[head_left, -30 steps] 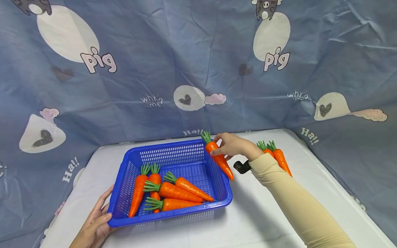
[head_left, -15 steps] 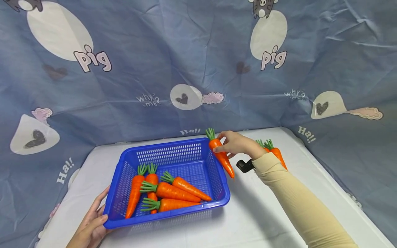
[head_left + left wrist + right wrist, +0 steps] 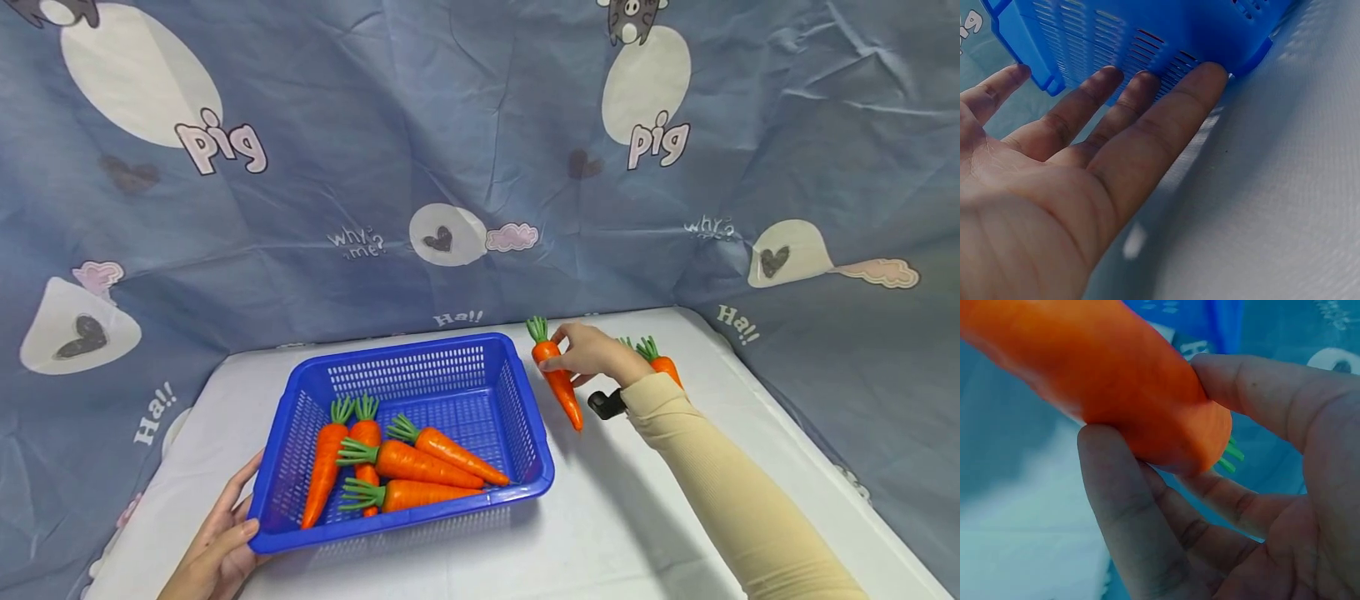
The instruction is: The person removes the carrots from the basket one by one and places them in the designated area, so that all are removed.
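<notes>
My right hand [image 3: 592, 350] pinches a carrot [image 3: 561, 383] near its thick upper end, right of the basket. Its green stalks point up and back, and its tip points down toward me. In the right wrist view the carrot [image 3: 1129, 387] lies between thumb and fingers. My left hand [image 3: 221, 542] rests against the near left corner of the blue basket [image 3: 401, 518]. Seen from the left wrist, the fairly straight fingers [image 3: 1147, 144] touch the slotted side wall. Several carrots [image 3: 423, 462] lie inside the basket, mostly toward its left and front.
Another carrot [image 3: 663, 364] lies on the white cloth at the right, partly hidden by my sleeve [image 3: 720, 467], with more green stalks beside it. A black camera piece [image 3: 606, 404] sits under my right wrist. A blue printed cloth [image 3: 465, 150] hangs behind the table.
My right hand has moved right with the carrot, from over the basket's right rim to over the table beside it. The left hand stays at the basket's corner; the view has shifted slightly.
</notes>
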Motion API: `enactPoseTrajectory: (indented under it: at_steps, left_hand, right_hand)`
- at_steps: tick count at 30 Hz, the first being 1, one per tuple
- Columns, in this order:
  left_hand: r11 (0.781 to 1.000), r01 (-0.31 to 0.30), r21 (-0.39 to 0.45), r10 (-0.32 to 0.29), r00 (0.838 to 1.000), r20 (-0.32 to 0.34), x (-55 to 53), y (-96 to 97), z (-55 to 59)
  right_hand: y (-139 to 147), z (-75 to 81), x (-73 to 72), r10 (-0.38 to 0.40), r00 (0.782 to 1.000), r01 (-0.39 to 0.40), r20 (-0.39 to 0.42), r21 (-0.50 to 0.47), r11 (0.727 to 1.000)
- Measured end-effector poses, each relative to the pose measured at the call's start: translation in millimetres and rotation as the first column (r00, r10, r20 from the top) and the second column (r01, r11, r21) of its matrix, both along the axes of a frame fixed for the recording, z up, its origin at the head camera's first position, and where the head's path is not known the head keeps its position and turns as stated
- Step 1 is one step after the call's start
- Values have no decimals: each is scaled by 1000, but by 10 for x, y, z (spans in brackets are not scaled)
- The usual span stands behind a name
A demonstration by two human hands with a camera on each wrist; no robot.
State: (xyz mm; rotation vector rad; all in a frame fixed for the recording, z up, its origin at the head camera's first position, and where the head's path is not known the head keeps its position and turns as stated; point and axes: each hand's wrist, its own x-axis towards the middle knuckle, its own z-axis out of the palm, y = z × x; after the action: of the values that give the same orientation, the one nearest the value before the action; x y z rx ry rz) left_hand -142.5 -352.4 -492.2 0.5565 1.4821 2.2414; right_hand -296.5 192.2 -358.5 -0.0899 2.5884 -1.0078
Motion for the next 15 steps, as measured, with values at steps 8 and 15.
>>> enactPoseTrajectory:
  at_steps: [8, 15]
  left_hand:
    - [997, -49, -62, 50, 999, 13, 0, -23, -13]
    - [990, -89, -112, 94, 994, 48, -7, -29, -51]
  right_hand:
    - [207, -174, -1, -48, 998, 48, 27, 1, 999]
    - [345, -278, -3, -95, 995, 93, 40, 47, 995]
